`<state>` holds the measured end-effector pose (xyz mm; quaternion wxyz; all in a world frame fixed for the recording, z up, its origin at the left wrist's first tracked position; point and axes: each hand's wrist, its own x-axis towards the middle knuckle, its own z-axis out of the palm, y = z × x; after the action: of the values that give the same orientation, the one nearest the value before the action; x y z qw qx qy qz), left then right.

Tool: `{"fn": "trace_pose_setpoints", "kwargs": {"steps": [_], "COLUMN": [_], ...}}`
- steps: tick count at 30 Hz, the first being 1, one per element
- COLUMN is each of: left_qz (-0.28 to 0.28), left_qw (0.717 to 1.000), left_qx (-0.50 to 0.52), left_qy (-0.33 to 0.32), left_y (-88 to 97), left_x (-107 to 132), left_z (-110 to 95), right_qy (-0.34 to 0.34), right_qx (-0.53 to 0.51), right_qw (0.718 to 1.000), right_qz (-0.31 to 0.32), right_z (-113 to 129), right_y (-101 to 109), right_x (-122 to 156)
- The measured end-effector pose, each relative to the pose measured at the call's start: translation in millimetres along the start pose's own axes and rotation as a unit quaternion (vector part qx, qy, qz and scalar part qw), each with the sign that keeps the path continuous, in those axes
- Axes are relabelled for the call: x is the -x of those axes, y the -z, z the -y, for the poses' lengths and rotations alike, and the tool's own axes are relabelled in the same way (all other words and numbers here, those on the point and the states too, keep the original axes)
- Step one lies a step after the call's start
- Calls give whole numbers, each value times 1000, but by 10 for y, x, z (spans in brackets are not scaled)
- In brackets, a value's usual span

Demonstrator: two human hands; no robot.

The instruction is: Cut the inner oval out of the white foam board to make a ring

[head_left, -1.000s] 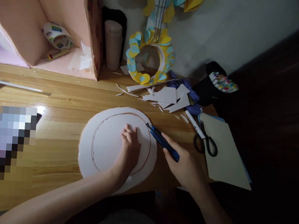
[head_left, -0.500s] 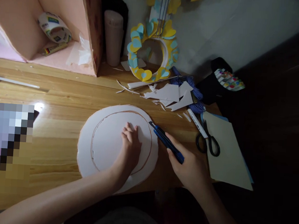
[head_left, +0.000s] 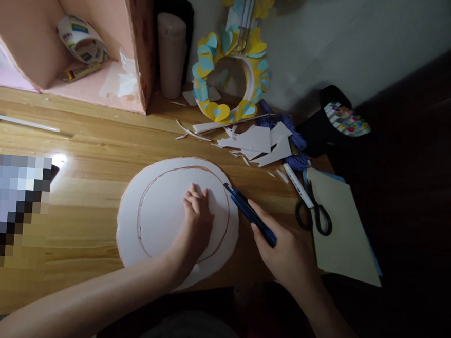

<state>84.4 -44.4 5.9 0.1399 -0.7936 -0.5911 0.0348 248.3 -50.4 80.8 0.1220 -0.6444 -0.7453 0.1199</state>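
Note:
A white round board (head_left: 156,221) with a brown drawn circle lies flat on the wooden table (head_left: 91,154). My left hand (head_left: 195,223) presses flat on it, fingers together and stretched out, inside the drawn circle. My right hand (head_left: 285,250) grips a blue utility knife (head_left: 250,213), whose tip touches the drawn line at the board's upper right.
White paper scraps (head_left: 256,143) lie behind the board. Black scissors (head_left: 315,216) and a white pen (head_left: 297,185) rest by a beige sheet (head_left: 340,233) at the right. A paper-heart wreath (head_left: 227,81), pink cylinder (head_left: 170,54) and pink box with tape roll (head_left: 80,40) stand at the back.
The view shifted slightly. The knife and my right hand moved a little to the right along the board's edge; my left hand stays pressed on the board.

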Motion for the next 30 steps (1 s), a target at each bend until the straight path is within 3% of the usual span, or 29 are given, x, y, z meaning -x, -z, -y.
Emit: {"fn": "trace_pose_setpoints", "kwargs": {"steps": [10, 14, 24, 30], "left_qz": [-4, 2, -5, -1], "left_qw": [998, 1000, 999, 1000], "left_qx": [56, 18, 32, -24], "left_qy": [10, -7, 4, -16], "left_y": [-72, -49, -54, -34], "left_x": [-2, -2, 3, 8], "left_z": [-14, -7, -4, -7], "right_qy": [-5, -3, -1, 10], "right_qx": [-4, -7, -14, -30], "right_qw": [1000, 1000, 1000, 999], "right_qz": [2, 1, -12, -15], "right_z": [12, 12, 23, -2], "right_y": [11, 7, 13, -28], "right_x": [5, 5, 9, 22]}}
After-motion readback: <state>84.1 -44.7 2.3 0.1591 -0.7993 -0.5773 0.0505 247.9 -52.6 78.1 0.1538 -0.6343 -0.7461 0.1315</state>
